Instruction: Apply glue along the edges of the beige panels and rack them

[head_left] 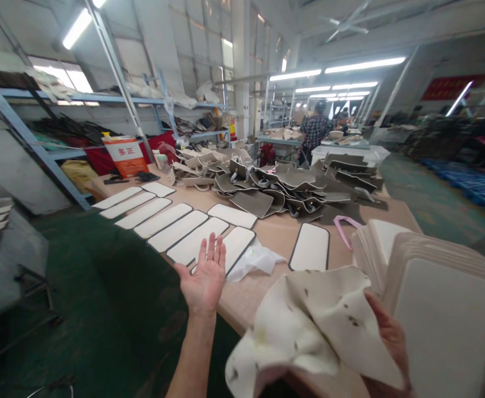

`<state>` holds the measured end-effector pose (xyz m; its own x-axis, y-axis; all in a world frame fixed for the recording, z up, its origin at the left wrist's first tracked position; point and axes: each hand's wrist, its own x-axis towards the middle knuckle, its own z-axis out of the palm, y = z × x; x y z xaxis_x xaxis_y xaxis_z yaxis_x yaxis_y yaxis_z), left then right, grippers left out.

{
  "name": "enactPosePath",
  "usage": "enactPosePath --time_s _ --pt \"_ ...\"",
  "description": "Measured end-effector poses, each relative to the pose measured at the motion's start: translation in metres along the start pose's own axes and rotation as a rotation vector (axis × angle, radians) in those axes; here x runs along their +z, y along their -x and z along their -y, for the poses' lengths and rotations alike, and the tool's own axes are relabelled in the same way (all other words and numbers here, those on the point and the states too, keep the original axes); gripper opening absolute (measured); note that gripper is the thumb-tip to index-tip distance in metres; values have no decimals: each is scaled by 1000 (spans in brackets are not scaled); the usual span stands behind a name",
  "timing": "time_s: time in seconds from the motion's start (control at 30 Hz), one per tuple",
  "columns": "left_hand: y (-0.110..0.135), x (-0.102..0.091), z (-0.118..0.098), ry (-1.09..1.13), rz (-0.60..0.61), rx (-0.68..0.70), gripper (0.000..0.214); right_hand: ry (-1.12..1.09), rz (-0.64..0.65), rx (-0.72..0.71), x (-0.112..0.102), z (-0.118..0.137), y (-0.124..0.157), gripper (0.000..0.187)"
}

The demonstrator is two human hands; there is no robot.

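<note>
My left hand (204, 279) is raised palm up with fingers stretched out, empty, just in front of a row of white rounded panels (176, 229) laid along the table edge. My right hand (389, 337) grips a stained cream cloth (312, 326) that droops over the near edge of the table. Just right of that hand stands a thick stack of cream boards (441, 298).
The tan worktable (279, 232) carries a single white panel (310, 247), a crumpled plastic bag (254, 260), a pink strap (346, 226) and a big heap of grey-brown cut pieces (292, 188). Blue shelving (52, 149) stands left. A person (315, 132) works at a far table.
</note>
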<state>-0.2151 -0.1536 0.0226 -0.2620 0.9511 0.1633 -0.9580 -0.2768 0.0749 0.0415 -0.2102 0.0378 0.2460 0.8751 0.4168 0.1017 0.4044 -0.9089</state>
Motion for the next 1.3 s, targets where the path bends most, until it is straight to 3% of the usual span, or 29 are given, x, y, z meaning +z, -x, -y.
enactPosePath --time_s 0.1,0.23,0.3,0.43,0.53,0.73,0.9,1.1,1.3 --pt "6 10 5 -44 60 -30 84 189 106 -156 18 8 -2 14" --pt "21 32 18 -181 111 -91 81 391 276 -324 45 2 0 14" --pt "28 42 16 -293 117 -43 79 521 322 -421 46 -9 -2 17" --pt "35 60 0 -473 146 185 81 723 356 -601 32 -27 -11 23" --pt "38 67 1 -444 158 184 81 678 359 -620 32 -24 -13 20" --pt "41 53 37 -233 100 -148 79 449 357 -489 52 2 -3 11" --pt "44 30 53 -134 109 -346 86 387 217 -448 45 23 -1 9" --pt "50 16 60 -184 133 -440 104 325 197 -513 43 43 1 9" --pt "56 14 65 -388 89 -448 89 265 264 -449 55 38 1 11"
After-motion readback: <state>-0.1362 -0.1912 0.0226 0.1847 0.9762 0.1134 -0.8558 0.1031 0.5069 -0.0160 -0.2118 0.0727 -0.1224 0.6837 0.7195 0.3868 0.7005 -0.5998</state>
